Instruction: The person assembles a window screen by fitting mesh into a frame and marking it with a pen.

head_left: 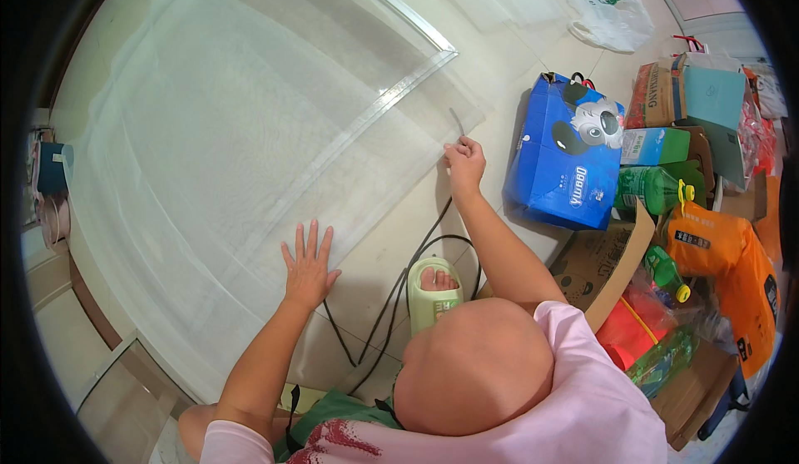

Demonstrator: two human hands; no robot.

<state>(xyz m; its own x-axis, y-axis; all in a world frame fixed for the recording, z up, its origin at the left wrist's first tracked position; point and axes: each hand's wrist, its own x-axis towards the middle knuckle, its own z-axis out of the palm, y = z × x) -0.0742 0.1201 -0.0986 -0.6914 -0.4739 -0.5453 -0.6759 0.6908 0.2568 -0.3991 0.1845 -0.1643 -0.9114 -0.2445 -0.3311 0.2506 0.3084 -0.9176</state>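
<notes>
A sheet of white mesh netting (200, 131) lies spread over the floor, covering a silvery metal frame (366, 119) whose corner shows at the upper middle. My left hand (308, 271) rests flat on the netting near its front edge, with fingers spread. Beyond the frame's corner, by the netting's right edge, my right hand (465, 163) pinches a thin black cord (426, 239). The cord's short end sticks out past my fingertips. Its remaining length loops down over the floor beside my foot in a light green slipper (433, 297).
A blue box (566, 152) with a cartoon dog stands right of my right hand. Behind it are several cartons, green bottles (649, 188), an orange bag (716, 256) and an open cardboard box (607, 260). A white plastic bag (612, 10) lies at the far right.
</notes>
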